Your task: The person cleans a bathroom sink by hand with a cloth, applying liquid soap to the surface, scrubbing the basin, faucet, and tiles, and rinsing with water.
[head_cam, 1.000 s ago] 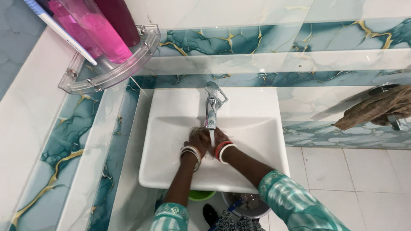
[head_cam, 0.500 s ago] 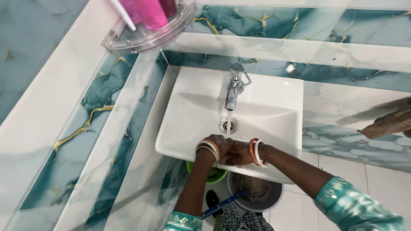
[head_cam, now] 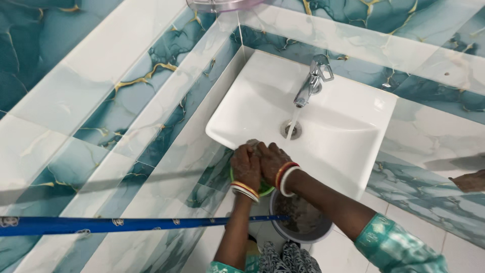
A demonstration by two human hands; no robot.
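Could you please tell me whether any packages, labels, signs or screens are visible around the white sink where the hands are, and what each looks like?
No package, sign or screen shows.
Long blue rod: crosses the lower left, below the white rectangular sink; small pale printed marks along it, too small to read.
Clear plastic shelf: top edge, only its rim visible; no label seen.
Left hand and right hand: pressed together at the sink's front rim, holding no package.

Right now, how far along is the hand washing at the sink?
Done: the tap is on, with water running to the drain. In hand: the left hand and right hand are pressed together at the front rim of the sink, beside the stream rather than under it. No lather can be made out. Left: the tap is not yet turned off.
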